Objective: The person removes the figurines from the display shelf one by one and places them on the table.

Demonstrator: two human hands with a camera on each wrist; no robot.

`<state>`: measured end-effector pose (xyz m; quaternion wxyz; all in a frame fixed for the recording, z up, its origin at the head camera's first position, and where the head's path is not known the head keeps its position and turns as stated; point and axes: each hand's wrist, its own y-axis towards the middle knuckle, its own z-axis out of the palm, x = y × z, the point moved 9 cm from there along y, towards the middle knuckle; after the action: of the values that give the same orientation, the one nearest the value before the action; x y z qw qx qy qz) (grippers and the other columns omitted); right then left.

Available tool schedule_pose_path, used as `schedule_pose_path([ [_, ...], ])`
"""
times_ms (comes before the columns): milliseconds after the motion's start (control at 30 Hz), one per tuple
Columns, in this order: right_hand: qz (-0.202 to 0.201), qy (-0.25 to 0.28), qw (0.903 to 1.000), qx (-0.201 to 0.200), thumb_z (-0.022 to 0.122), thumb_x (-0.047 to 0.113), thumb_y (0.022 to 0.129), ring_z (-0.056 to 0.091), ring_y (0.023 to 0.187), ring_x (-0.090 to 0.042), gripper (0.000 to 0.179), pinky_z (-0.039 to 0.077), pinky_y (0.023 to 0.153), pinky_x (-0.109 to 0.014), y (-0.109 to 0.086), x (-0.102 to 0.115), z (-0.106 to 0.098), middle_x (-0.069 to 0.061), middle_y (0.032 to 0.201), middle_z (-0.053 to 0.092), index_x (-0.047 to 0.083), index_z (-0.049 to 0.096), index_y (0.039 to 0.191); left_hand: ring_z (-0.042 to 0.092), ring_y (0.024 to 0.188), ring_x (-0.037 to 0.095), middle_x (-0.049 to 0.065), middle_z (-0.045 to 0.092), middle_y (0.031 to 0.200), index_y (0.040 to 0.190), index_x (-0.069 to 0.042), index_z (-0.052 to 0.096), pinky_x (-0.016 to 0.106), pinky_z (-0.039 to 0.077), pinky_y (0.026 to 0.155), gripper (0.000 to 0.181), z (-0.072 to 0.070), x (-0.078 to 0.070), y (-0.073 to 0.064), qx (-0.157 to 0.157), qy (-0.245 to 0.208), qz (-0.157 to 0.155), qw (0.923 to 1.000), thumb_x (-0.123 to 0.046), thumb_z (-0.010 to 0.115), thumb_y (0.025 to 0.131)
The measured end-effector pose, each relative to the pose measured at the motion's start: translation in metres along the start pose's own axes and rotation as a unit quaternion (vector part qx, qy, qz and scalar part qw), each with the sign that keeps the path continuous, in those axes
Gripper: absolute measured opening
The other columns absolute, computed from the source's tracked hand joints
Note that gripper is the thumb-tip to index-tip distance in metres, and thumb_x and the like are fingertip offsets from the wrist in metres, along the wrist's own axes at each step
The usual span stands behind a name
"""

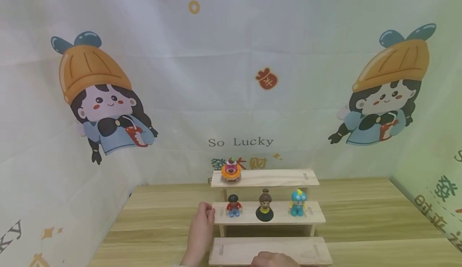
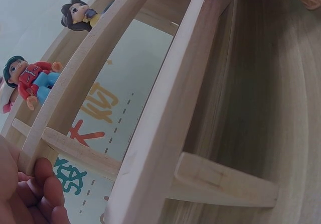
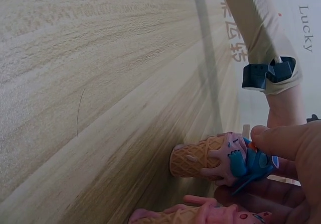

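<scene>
My left hand (image 1: 200, 233) grips the left end of the middle tier of a three-tier wooden display stand (image 1: 249, 219), fingers curled under its edge. Along that tier sit a figurine in a red jacket (image 1: 234, 207), a bun-haired figurine in yellow on a black base (image 1: 265, 207), and a turquoise figurine (image 1: 298, 205). My right hand (image 1: 275, 259) is low in front of the bottom tier. In the right wrist view, its thumb and fingers pinch an ice-cream-cone figurine (image 3: 200, 158) with a blue character on top. Right beside it is a pink ice-cream-cone figurine (image 3: 200, 216), partly cut off.
On the left of the top tier sits a pink figurine in an orange ring (image 1: 231, 171). The stand rests on a wood-grain table (image 1: 155, 227). A printed cloth (image 1: 231, 98) hangs behind and on both sides.
</scene>
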<state>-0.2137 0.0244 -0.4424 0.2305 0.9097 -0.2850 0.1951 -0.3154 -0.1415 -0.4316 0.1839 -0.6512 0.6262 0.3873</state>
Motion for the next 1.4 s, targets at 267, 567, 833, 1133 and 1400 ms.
schedule_pose_path([
  [267,-0.015,-0.006,0.9997,0.019,0.057,0.034,0.094,0.052,0.073,0.014,0.020,0.041,0.059,-0.003,0.000,0.001,0.001,0.016,0.081,0.062,0.018,0.068,0.092,0.042,0.055,0.012,0.002,0.050,0.068,0.107,-0.003,0.050,0.025,0.036,0.048,0.014,0.001,0.001,0.000,0.003,0.000,-0.002,1.0000,-0.014,0.049,0.098],
  [567,0.022,0.020,0.9994,0.017,0.058,0.033,0.094,0.052,0.072,0.012,0.018,0.044,0.060,-0.009,0.000,-0.005,-0.004,0.017,0.083,0.060,0.017,0.067,0.094,0.043,0.055,0.012,0.003,0.052,0.069,0.107,-0.003,0.050,0.024,0.037,0.048,0.014,0.002,0.002,0.001,0.004,-0.001,-0.005,1.0000,-0.014,0.050,0.098],
  [833,0.091,0.008,0.9950,0.040,0.061,0.037,0.092,0.049,0.069,0.007,0.028,0.046,0.063,-0.016,0.009,-0.008,-0.024,0.011,0.080,0.060,0.011,0.065,0.102,0.042,0.054,0.012,0.003,0.052,0.069,0.107,-0.003,0.050,0.024,0.036,0.047,0.015,0.002,0.002,0.000,0.007,-0.007,-0.007,0.9999,-0.014,0.049,0.098],
  [1133,0.131,0.014,0.9910,0.027,0.060,0.040,0.092,0.055,0.078,0.003,0.028,0.049,0.069,-0.021,0.019,-0.003,-0.051,0.011,0.089,0.064,0.015,0.065,0.104,0.042,0.054,0.012,0.002,0.052,0.069,0.106,-0.004,0.050,0.024,0.036,0.047,0.013,0.001,0.003,0.000,0.003,-0.004,-0.002,1.0000,-0.014,0.049,0.098],
  [1400,0.045,-0.079,0.9923,-0.085,0.063,0.035,0.091,0.058,0.077,0.001,0.020,0.050,0.068,-0.020,0.033,0.022,-0.095,0.010,0.087,0.065,0.017,0.065,0.099,0.042,0.054,0.012,0.002,0.053,0.069,0.104,-0.004,0.051,0.025,0.036,0.048,0.012,0.000,0.002,0.000,-0.014,-0.004,0.010,0.9998,-0.013,0.051,0.097],
])
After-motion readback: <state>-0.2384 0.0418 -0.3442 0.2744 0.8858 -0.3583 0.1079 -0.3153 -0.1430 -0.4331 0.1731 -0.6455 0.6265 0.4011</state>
